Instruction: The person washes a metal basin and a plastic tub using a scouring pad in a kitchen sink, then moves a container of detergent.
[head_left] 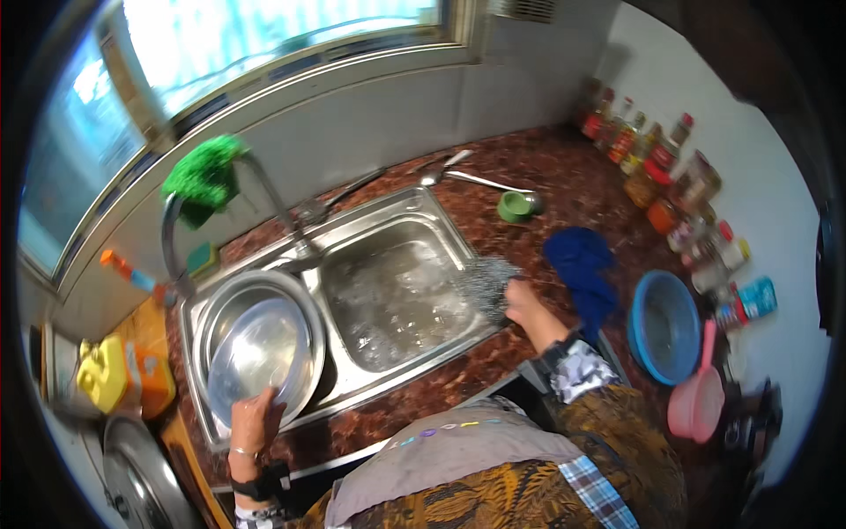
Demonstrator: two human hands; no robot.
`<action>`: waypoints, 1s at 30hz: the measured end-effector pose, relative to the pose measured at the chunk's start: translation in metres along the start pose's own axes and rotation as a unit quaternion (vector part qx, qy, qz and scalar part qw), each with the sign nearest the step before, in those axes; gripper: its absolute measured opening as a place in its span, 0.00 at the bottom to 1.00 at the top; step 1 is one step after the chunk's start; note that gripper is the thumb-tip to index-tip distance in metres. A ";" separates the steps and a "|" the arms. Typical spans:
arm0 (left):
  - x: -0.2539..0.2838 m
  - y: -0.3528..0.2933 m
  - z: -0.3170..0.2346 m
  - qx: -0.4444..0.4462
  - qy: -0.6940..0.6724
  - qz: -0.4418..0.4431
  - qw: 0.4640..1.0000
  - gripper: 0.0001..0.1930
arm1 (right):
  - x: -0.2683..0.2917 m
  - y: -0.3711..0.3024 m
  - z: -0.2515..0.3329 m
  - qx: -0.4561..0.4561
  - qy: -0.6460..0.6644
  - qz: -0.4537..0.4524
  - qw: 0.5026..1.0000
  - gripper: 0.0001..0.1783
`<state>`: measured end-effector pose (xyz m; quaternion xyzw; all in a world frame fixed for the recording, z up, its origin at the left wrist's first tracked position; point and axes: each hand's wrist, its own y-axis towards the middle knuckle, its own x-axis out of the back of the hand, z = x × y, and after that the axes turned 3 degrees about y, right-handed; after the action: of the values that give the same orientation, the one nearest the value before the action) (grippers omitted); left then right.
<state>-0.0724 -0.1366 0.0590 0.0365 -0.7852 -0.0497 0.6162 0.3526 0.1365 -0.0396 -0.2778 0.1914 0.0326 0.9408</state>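
Observation:
My left hand (256, 421) is closed on the near rim of a translucent, shallow bowl (256, 348); whether it is plastic or glass I cannot tell. That bowl lies tilted over stainless steel basins (310, 304) in the left side of the double sink (352, 385). At the sink's right edge, my right hand (526, 309) grips a grey steel wool scrubber (486, 286), its shape blurred. Cloudy, sudsy water (397, 295) fills the right sink compartment. Between the compartments stands the faucet (301, 251), with a green mesh cloth (204, 176) hung on its curved spout.
Right of the sink lie a blue cloth (582, 269), a green cup (515, 207) and ladles (489, 182). Farther right are a blue basin (656, 326), a pink dipper (696, 410) and several seasoning bottles (648, 159). A yellow jug (101, 375) and a sponge (202, 258) are left.

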 end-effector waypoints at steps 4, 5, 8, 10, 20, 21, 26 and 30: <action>-0.057 -0.007 0.058 0.041 0.065 0.015 0.997 0.16 | 0.008 0.004 -0.001 0.078 0.045 0.104 0.991 0.10; -0.065 -0.001 0.067 0.060 0.060 0.053 0.995 0.24 | 0.008 -0.004 0.002 0.083 0.073 0.108 0.988 0.10; -0.041 0.035 0.023 0.013 0.036 0.021 0.999 0.37 | 0.026 0.001 -0.007 0.140 0.052 0.110 0.983 0.12; -0.034 0.070 -0.005 -0.079 -0.037 -0.053 0.995 0.33 | 0.037 0.003 -0.019 0.165 -0.005 0.078 0.983 0.13; -0.032 0.253 -0.296 -0.377 -0.238 0.201 0.872 0.12 | 0.065 0.007 -0.065 0.391 -0.263 -0.003 0.882 0.08; -0.041 0.266 -0.331 -0.449 -0.250 0.197 0.835 0.13 | 0.069 0.016 -0.067 0.440 -0.278 0.012 0.854 0.09; -0.100 0.294 -0.480 -0.418 -0.213 0.288 0.835 0.18 | 0.074 0.036 -0.089 0.495 -0.225 0.002 0.839 0.20; -0.164 0.312 -0.545 -0.426 -0.185 0.245 0.851 0.28 | 0.060 0.003 -0.064 0.304 -0.317 0.050 0.897 0.30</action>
<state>0.4973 0.1744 0.0675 -0.4329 -0.7703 -0.2322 0.4067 0.3854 0.1023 -0.1135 0.0571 -0.1030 0.1057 0.9874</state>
